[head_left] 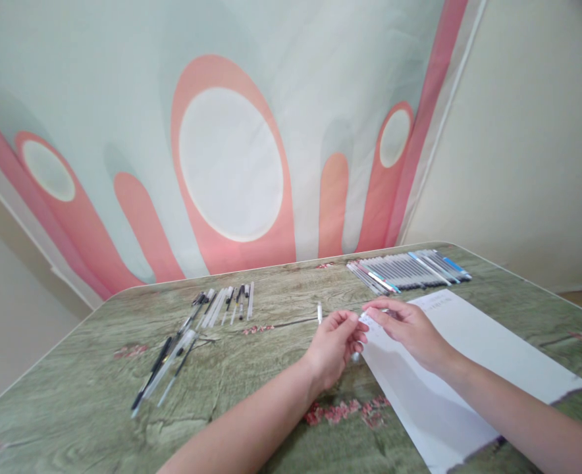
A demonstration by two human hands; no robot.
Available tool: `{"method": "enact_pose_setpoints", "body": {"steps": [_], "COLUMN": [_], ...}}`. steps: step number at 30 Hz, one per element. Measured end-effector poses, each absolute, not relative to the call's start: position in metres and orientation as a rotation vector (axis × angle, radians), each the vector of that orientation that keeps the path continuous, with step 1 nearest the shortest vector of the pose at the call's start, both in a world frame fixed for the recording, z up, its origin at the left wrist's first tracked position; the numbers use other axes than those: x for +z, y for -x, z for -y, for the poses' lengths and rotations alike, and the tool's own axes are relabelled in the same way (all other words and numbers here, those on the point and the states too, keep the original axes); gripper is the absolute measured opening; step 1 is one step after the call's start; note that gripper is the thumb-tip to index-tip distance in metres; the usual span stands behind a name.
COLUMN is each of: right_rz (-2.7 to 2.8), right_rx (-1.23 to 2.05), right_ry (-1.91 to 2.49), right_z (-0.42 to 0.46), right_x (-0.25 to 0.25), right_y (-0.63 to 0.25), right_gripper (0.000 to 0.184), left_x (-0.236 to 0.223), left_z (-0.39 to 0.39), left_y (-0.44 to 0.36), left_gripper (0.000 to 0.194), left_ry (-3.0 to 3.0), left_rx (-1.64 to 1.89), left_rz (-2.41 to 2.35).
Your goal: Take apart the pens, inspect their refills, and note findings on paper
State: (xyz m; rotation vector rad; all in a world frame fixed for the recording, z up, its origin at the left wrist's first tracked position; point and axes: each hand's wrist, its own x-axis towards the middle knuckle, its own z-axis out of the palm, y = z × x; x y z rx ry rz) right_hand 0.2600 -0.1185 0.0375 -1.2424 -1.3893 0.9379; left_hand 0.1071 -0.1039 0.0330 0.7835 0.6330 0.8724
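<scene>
My left hand (338,345) is closed in a pinch above the middle of the table. Close beside it, my right hand (414,336) bends its fingers over the upper left corner of a white sheet of paper (473,355). The fingertips of both hands nearly meet around something small and pale, mostly hidden and blurred. A short white piece (319,313) shows just behind my left hand; whether that hand touches it, I cannot tell. Another whitish bit (355,357) peeks out below the left fingers. Faint writing runs along the top of the sheet.
Several pens (409,271) lie in a neat row at the back right, some with blue parts. At the left are loose pen parts: clear barrels (216,308), black caps and refills (162,365). The wood-patterned table (88,382) reaches back to a printed cloth backdrop (232,257).
</scene>
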Motion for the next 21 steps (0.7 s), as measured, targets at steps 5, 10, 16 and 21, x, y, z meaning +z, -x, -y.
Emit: {"method": "enact_pose_setpoints", "body": {"steps": [5,10,16,21], "right_rz": [1.236,1.226,1.203,1.094], "right_rx": [1.162,1.204,1.221,1.198], "right_ry": [1.217,1.195,1.172,1.105], "right_z": [0.120,0.120,0.119,0.117], "right_x": [0.028,0.026,0.027,0.032], "right_y": [-0.256,-0.254,-0.254,-0.259], "right_gripper": [0.035,0.034,0.032,0.025], "left_x": [0.038,0.038,0.035,0.038], "left_z": [0.107,0.108,0.106,0.105], "left_y": [-0.109,-0.108,-0.108,-0.106], "left_gripper": [0.015,0.013,0.013,0.023], "left_ry": [-0.550,-0.582,-0.548,-0.488], "left_rx": [0.780,0.831,0.838,0.809], "left_rz": [-0.573,-0.574,-0.566,-0.441]}}
